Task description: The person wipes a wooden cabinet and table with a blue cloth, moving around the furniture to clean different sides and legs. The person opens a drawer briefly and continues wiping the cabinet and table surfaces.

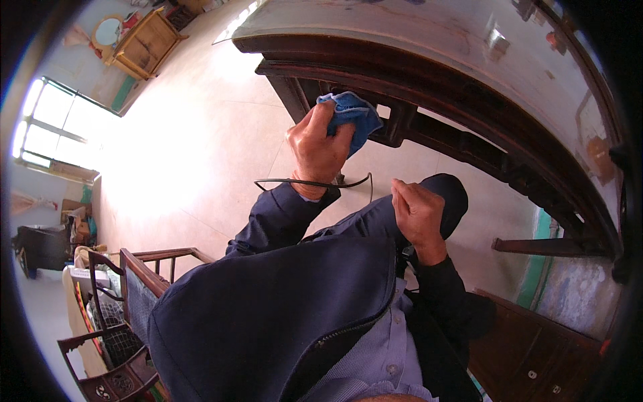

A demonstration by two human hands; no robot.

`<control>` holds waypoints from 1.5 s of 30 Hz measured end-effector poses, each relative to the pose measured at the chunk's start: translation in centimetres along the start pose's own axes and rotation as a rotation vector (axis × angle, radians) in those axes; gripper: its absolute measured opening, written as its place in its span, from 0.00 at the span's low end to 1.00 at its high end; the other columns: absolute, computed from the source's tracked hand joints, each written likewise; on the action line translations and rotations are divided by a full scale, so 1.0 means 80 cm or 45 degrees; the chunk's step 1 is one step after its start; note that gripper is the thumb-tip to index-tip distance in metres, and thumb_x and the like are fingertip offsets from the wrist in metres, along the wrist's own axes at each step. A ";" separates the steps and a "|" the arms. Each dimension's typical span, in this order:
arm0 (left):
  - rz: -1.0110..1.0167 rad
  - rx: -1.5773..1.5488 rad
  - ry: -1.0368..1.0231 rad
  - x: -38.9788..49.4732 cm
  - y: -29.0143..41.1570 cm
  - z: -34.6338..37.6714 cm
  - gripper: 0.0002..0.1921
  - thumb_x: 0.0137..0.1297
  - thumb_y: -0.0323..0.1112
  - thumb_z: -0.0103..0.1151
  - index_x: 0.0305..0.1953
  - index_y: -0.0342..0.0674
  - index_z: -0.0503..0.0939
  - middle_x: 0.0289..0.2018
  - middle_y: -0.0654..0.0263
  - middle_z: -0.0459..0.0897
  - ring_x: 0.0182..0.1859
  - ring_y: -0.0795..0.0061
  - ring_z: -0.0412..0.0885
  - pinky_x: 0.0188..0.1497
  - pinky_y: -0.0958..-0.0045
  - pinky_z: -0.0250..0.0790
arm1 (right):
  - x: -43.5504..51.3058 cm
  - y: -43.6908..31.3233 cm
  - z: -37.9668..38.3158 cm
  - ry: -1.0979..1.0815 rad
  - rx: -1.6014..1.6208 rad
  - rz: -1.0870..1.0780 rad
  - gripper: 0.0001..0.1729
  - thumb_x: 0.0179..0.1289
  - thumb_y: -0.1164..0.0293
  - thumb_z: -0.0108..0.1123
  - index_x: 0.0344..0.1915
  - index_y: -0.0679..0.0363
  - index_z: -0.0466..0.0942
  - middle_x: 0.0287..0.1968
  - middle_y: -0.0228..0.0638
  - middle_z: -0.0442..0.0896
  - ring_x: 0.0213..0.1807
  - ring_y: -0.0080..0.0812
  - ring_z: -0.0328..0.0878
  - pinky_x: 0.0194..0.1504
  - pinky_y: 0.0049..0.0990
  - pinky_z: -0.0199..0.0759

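My left hand grips a crumpled blue cloth with a pale edge. The cloth touches the carved apron below the top of a dark wooden table. Lower and to the right, my right hand is curled into a loose fist above my bent leg, apart from the table; nothing shows in it. Across my left wrist in the view passes a thin black cable.
The table's dark leg stands at the right by a green-banded wall. Wooden chairs are at the lower left, near a bed or bench with bags. A brown wooden cabinet is at the lower right. Beyond the pale floor stands a light wooden cabinet.
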State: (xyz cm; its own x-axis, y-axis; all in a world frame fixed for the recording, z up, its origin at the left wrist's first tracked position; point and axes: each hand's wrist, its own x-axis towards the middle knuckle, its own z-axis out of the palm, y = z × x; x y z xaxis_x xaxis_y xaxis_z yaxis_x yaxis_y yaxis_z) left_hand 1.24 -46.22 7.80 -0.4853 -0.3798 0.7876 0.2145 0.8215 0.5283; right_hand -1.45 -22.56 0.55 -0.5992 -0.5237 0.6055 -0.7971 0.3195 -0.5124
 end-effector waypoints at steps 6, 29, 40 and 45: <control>0.034 -0.066 -0.099 -0.020 0.000 0.015 0.14 0.59 0.28 0.73 0.47 0.38 0.85 0.30 0.50 0.89 0.33 0.57 0.94 0.35 0.63 0.84 | 0.004 -0.002 0.005 -0.018 -0.002 -0.031 0.11 0.68 0.78 0.73 0.49 0.67 0.89 0.36 0.45 0.92 0.34 0.39 0.92 0.33 0.33 0.84; 0.023 -0.150 0.056 0.030 0.047 0.007 0.14 0.51 0.26 0.71 0.42 0.37 0.87 0.31 0.51 0.87 0.30 0.55 0.90 0.35 0.63 0.82 | -0.011 0.002 -0.003 -0.051 -0.018 0.015 0.12 0.70 0.75 0.71 0.51 0.63 0.88 0.40 0.44 0.93 0.39 0.41 0.93 0.39 0.33 0.87; 0.099 -0.067 -0.018 0.020 0.020 -0.001 0.16 0.55 0.26 0.74 0.46 0.35 0.88 0.31 0.56 0.90 0.34 0.65 0.92 0.38 0.68 0.84 | -0.014 0.006 -0.016 0.007 0.012 0.050 0.11 0.70 0.76 0.72 0.51 0.63 0.88 0.40 0.44 0.93 0.40 0.39 0.94 0.40 0.31 0.87; 0.057 0.157 0.108 0.037 -0.029 -0.053 0.15 0.59 0.26 0.74 0.49 0.34 0.90 0.35 0.54 0.93 0.37 0.65 0.93 0.43 0.69 0.84 | -0.013 0.001 -0.010 0.020 0.029 0.025 0.10 0.70 0.77 0.73 0.50 0.65 0.89 0.39 0.44 0.93 0.38 0.39 0.94 0.38 0.31 0.87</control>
State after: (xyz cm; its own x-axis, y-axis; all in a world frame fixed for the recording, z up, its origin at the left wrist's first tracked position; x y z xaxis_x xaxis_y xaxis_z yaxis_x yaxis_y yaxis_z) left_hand 2.94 -51.03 10.28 -0.4032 -0.3717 0.8362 0.1258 0.8826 0.4530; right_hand -0.97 -21.33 0.34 -0.6157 -0.5054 0.6045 -0.7835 0.3115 -0.5376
